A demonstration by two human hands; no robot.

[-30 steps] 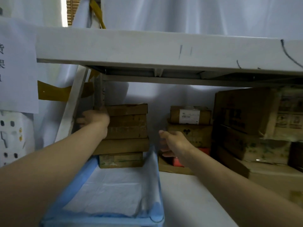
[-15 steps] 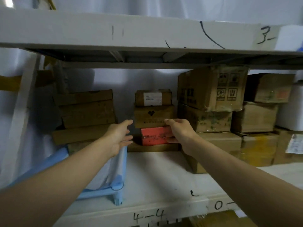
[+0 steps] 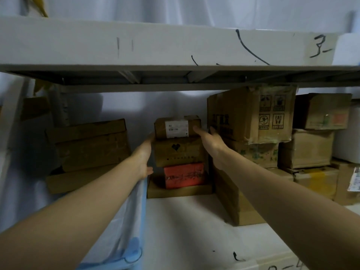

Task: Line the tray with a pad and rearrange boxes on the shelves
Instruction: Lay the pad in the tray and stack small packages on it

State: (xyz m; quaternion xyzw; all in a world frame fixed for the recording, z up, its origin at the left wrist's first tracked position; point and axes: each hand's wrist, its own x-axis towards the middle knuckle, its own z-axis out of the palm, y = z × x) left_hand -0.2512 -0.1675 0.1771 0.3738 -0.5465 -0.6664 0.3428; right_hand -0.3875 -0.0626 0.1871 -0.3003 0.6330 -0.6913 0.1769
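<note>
Hands bracket the middle stack: the left hand (image 3: 144, 152) lies flat with straight fingers against its left side, and the right hand (image 3: 209, 140) reaches the right end of the small brown cardboard box with a white label (image 3: 176, 127) on top; whether either actually grips, I cannot tell. That stack counts four: the labelled box, a brown box with a black heart mark (image 3: 178, 152), a red box (image 3: 184, 175) and a flat cardboard piece (image 3: 179, 190). Bare white shelf (image 3: 183, 227) lies open in front. The blue tray lined with a white pad (image 3: 128, 221) sits just left, and the large brown carton (image 3: 251, 115) crowds the right.
</note>
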